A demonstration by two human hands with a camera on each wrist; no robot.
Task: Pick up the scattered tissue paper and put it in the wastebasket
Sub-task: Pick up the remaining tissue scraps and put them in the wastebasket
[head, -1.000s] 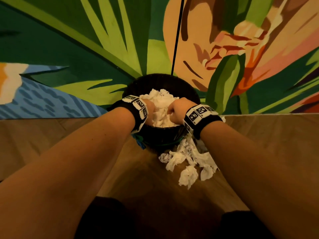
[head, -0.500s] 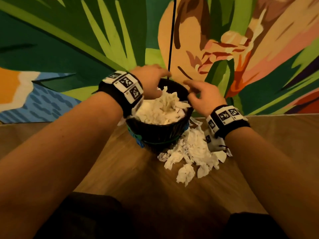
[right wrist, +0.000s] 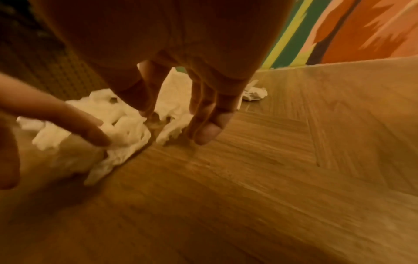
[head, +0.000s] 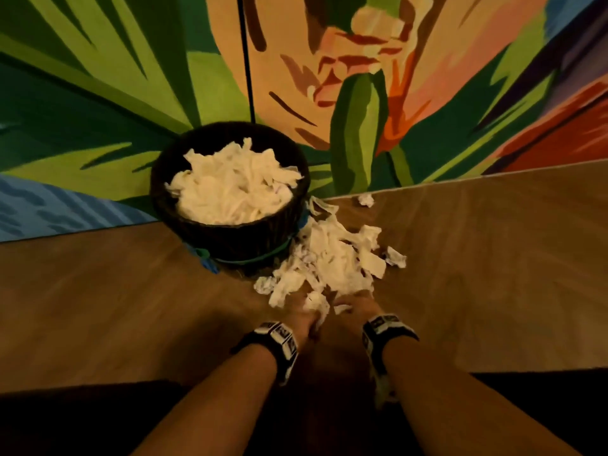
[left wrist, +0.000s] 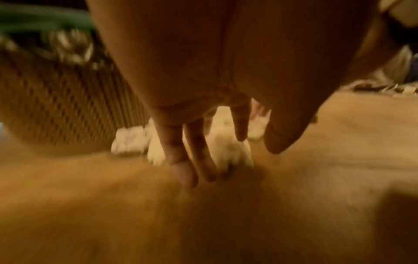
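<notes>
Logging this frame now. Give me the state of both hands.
Left hand: open, fingers straight, touching crumpled white tissue paper on the floor.
Right hand: open, fingers extended into the same pile, gripping nothing.

left hand [head: 304, 311] | right hand [head: 357, 302] | dropped from wastebasket [head: 230, 238] to floor tissue [head: 332, 258]

I count one wicker wastebasket [head: 230, 232] at centre left of the head view, heaped with tissue. One loose tissue pile [head: 332, 258] spreads at its lower right; its pieces overlap too much to number. One stray wad [head: 366, 199] sits apart, higher right. Two hands: left hand [head: 304, 312], right hand [head: 357, 307].
</notes>
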